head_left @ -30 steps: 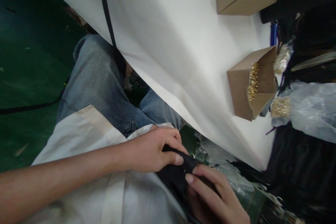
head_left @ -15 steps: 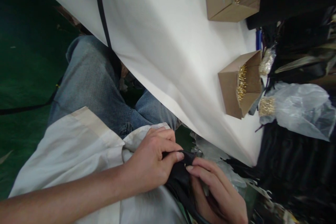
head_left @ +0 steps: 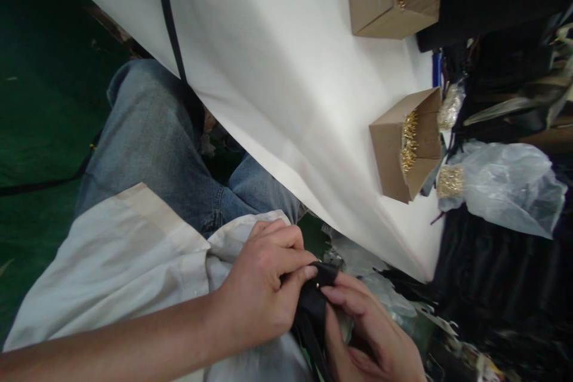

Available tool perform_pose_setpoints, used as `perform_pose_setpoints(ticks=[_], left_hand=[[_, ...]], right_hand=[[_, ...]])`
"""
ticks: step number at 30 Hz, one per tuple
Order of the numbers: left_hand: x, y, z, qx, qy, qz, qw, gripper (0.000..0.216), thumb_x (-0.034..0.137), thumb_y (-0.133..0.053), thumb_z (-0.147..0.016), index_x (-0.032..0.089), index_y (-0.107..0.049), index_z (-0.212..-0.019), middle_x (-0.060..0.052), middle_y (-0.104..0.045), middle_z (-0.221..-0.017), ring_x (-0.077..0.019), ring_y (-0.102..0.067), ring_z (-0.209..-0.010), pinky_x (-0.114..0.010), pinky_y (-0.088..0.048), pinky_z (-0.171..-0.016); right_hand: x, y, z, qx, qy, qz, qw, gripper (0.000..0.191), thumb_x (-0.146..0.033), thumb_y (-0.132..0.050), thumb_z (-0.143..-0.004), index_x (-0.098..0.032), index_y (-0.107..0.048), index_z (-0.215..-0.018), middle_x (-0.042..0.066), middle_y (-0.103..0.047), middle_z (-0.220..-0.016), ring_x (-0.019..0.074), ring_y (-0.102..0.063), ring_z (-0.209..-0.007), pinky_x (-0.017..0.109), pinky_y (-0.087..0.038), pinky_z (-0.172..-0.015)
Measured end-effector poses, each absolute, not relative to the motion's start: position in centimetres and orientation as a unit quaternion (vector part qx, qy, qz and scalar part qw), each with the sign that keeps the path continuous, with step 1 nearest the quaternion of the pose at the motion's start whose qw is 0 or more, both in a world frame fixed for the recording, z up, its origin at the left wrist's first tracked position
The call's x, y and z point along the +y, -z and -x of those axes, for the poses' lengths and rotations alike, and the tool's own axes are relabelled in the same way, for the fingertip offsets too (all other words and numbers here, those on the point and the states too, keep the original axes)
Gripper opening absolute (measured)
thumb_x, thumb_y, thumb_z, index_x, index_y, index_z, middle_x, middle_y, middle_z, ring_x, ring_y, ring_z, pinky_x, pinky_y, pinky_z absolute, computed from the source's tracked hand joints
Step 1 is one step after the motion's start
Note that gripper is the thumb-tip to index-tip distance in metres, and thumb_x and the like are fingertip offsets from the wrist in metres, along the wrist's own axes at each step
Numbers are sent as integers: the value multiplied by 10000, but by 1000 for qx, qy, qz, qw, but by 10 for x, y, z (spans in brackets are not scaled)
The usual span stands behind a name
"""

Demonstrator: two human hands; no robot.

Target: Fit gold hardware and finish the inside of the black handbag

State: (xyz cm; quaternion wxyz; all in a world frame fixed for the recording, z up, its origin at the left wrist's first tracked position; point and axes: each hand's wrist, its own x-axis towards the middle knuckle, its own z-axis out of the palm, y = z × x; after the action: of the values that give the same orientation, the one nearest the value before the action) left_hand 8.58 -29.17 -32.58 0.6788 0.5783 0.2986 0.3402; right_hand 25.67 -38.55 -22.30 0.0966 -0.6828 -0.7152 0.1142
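A piece of black fabric (head_left: 311,304) is stretched between my two hands over my lap. On its face sits a small shiny metallic dot (head_left: 317,285), too small to identify. My left hand (head_left: 268,277) pinches the fabric's upper edge between thumb and fingers, just left of the dot. From the right, my right hand (head_left: 376,328) grips the same fabric, its fingertips close beside the dot and its thumb lower down. The fabric's lower part hangs between the hands and runs out of view at the bottom.
A white-covered table (head_left: 268,71) lies ahead, with a black strap (head_left: 170,18) across it. Two cardboard boxes (head_left: 394,149) hold gold-coloured small parts. To their right are a clear plastic bag (head_left: 510,185) and dark material (head_left: 492,274). Green floor (head_left: 40,101) shows at left.
My left hand has shifted slightly right and down along with the black fabric. Both hands keep their hold, and the metallic dot shows a little more clearly. The whole view has drifted slightly.
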Motion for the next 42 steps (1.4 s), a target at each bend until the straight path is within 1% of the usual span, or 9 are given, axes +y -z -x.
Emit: perform_pose_setpoints(ticks=[4,8,13,18,24,30,34,38,42], left_hand=[[-293,323,-86,299,-355,-586,664,251,97,-599,-1038,199,-739,-858,-8,-593,-843,-203,-551,-893,-451,-351,-837],[-294,319,-83,287,-378,-595,649,244,121,-559,-1066,196,-752,-939,-32,-608,-862,-221,-549,-906,-462,-363,-829],[-296,315,-77,271,-384,-597,651,259,141,-504,-1100,191,-701,-940,-52,-612,-893,-228,-548,-921,-470,-372,-828],[-295,314,-75,256,-370,-590,670,236,128,-502,-1093,185,-687,-957,-49,-609,-922,-224,-550,-941,-466,-378,-846],[-290,311,-69,250,-332,-564,714,319,203,-437,-1139,193,-723,-1000,-34,-566,-916,-223,-544,-949,-464,-382,-870],[-285,313,-57,265,-290,-548,738,320,252,-421,-1151,204,-705,-1012,-45,-587,-979,-235,-570,-990,-452,-433,-893],[-278,322,-51,293,-276,-555,728,262,257,-477,-1147,235,-733,-1194,-43,-653,-1048,-227,-626,-1048,-418,-505,-931],[-265,328,-42,310,-271,-595,690,328,213,-527,-1123,266,-679,-1409,-56,-725,-1260,-222,-675,-1201,-398,-551,-1070],[-258,334,-32,262,-243,-678,643,506,141,-458,-1113,322,-539,-1578,-59,-718,-1265,-204,-716,-1105,-340,-607,-950]], right_hand=[[-393,227,-248,-679,-120,715,117,183,-122,-728,-956,-237,-748,-1097,95,-849,-1136,192,-861,-967,198,-680,-862],[-399,231,-242,-653,-115,732,157,192,-97,-732,-946,-240,-746,-1075,108,-830,-1131,212,-850,-1008,236,-690,-825],[-400,229,-243,-681,-76,712,155,223,-60,-774,-897,-240,-736,-1024,89,-831,-1026,214,-847,-902,248,-692,-760],[-392,228,-246,-696,-58,697,162,225,-54,-774,-873,-247,-729,-981,73,-836,-994,204,-828,-812,254,-657,-677],[-377,236,-244,-673,-143,682,247,263,-23,-689,-902,-236,-671,-1056,28,-773,-871,188,-815,-859,275,-675,-786],[-363,246,-241,-723,-107,659,179,262,-4,-630,-951,-243,-681,-1045,26,-812,-937,179,-831,-927,270,-690,-850],[-354,258,-234,-738,-71,651,165,285,-13,-639,-968,-251,-703,-1112,21,-837,-990,184,-846,-909,278,-704,-860],[-353,265,-221,-638,-103,743,172,257,-196,-742,-965,-238,-694,-1214,18,-833,-968,168,-826,-754,242,-707,-758],[-353,265,-212,-651,-83,735,169,255,-221,-721,-955,-247,-681,-1206,2,-824,-950,157,-818,-740,232,-698,-749]])
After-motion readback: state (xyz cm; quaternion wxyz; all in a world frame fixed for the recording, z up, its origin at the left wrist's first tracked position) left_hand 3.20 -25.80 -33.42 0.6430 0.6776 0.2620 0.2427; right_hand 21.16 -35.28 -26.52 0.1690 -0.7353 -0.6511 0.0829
